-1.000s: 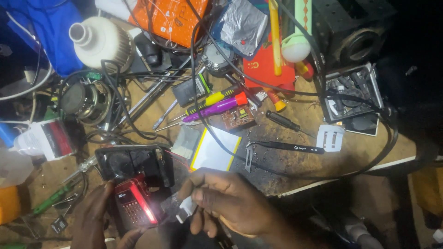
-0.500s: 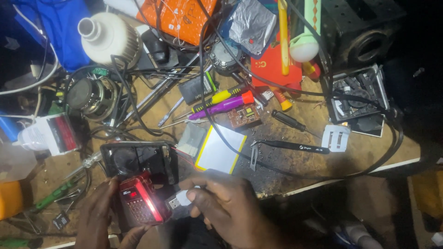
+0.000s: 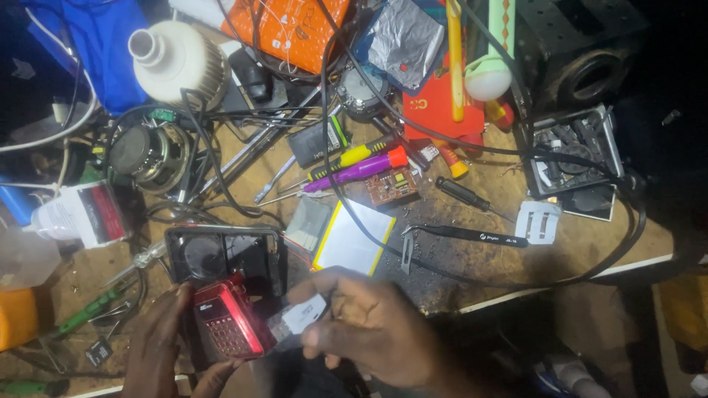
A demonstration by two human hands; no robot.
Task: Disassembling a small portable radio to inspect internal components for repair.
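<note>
Low over the cluttered workbench [image 3: 472, 258], the left hand [image 3: 158, 346] cradles a small red radio [image 3: 225, 328] by its edges while the right hand [image 3: 369, 324] pinches a white USB stick [image 3: 299, 318] against its side; both look light, rigid, slippery plastic, best gripped by their bodies.

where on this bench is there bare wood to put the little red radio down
The clearest bare wood lies right of the black tweezers, below the open grey box, near the bench edge. A smaller patch sits between the small circuit board and the black screwdriver. The left and top are crowded with cables, speaker and tools.
</note>
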